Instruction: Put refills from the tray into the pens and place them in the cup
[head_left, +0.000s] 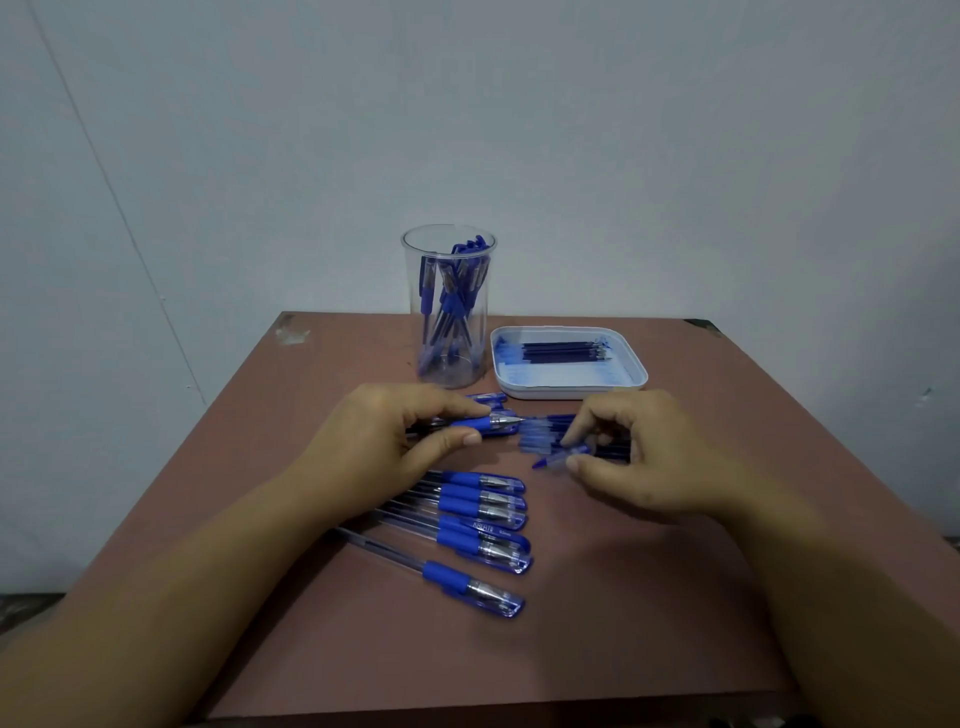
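Note:
My left hand (400, 431) grips an uncapped blue pen (483, 422) with its metal tip pointing right, just above the table. My right hand (628, 447) pinches a blue pen cap (563, 458) between thumb and fingers, a short way right of the pen's tip. Under and behind that hand lie several loose blue caps (545, 431). A clear plastic cup (450, 306) at the back holds several blue pens. To its right a white tray (569, 391) holds several dark blue refills (563, 351).
Several capped blue pens (467, 525) lie in a row on the brown table (571, 623), below my left hand, caps pointing right. Another pen (488, 398) lies near the cup's base. A pale wall stands behind the table.

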